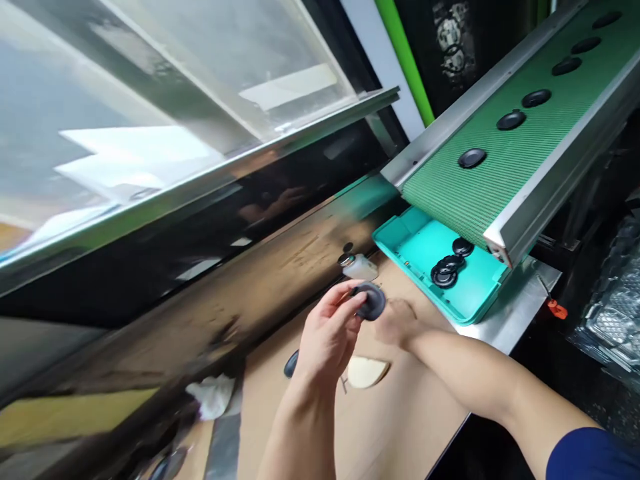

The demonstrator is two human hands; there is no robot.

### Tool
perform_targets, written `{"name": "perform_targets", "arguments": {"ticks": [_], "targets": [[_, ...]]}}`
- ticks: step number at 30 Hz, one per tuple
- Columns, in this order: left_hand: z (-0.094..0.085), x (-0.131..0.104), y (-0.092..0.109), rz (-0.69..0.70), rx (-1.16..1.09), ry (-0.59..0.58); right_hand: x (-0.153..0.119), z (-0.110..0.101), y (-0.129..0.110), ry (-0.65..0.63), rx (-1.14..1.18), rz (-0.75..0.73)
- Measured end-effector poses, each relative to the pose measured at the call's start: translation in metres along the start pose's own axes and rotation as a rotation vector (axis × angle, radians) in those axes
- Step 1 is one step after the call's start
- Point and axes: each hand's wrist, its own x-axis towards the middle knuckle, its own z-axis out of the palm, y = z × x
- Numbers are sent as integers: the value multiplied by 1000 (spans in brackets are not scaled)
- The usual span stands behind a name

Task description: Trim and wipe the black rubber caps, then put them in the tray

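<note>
A round black disc-shaped part [373,301] is pinched between the thumb and fingers of my left hand [333,327], above the cardboard-covered table [400,413]. My right hand [396,321] is close beside the disc on its right, blurred, with its fingers curled; what it holds, if anything, is too small to make out. Below the hands lies a pale half-round piece [367,372] on the cardboard. Another black part [291,364] shows partly behind my left wrist. A small bottle [360,267] with a dark cap stands just beyond my left hand.
A green conveyor belt [505,167] carries several black parts at the upper right. Under its end sits a teal tray [467,300] with several black parts. A crumpled white cloth [214,395] lies at the lower left, and an orange-handled tool [557,309] at the right.
</note>
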Motion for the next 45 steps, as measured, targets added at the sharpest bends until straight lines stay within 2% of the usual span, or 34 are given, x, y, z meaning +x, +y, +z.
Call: {"name": "perform_targets", "arguments": {"ticks": [3, 6, 8, 10, 12, 14, 15, 16, 18, 20, 22, 26, 28, 31, 35, 37, 39, 41, 43, 45], "targets": [[-58, -22, -33, -189, -359, 240, 8, 14, -1, -39, -67, -1], [-97, -38, -67, -308, -644, 412, 10, 10, -4, -15, -144, -13], [-112, -43, -79, -325, -773, 480, 4, 1, -15, 41, -198, -75], [-123, -44, -83, -314, -835, 482, -8, -5, -31, 42, -231, -197], [-133, -43, -83, -275, -815, 492, -20, -4, -46, -103, -236, -325], [-141, -41, -85, -204, -756, 538, -27, 1, -55, -270, -243, -374], [-144, -40, -86, -164, -736, 558, -28, 6, -56, -291, -244, -374], [-146, -39, -89, -131, -731, 565, -26, 11, -56, -255, -229, -361], [-144, -36, -96, -96, -773, 525, -20, 20, -55, -73, -126, -314], [-134, -35, -101, -101, -847, 457, -15, 28, -55, 104, 34, -265], [-119, -35, -102, -136, -900, 383, -16, 35, -60, 205, 133, -237], [-98, -42, -93, -202, -939, 276, -28, 45, -75, 229, 81, -297], [-97, -45, -86, -214, -956, 268, -29, 46, -79, 217, 43, -311], [-103, -48, -76, -192, -952, 279, -26, 43, -82, 253, 34, -250], [-100, -51, -69, -168, -913, 326, -22, 41, -79, 253, 39, -354], [-86, -54, -71, -172, -938, 279, -17, 40, -69, 274, 51, -316], [-67, -57, -78, -188, -964, 210, -10, 36, -55, 328, 79, -218], [-52, -57, -88, -234, -951, 198, -3, 31, -40, 382, 108, -154], [-48, -57, -99, -275, -896, 243, 1, 28, -30, 415, 118, -138], [-57, -58, -106, -277, -839, 242, 3, 27, -24, 423, 111, -152]]}}
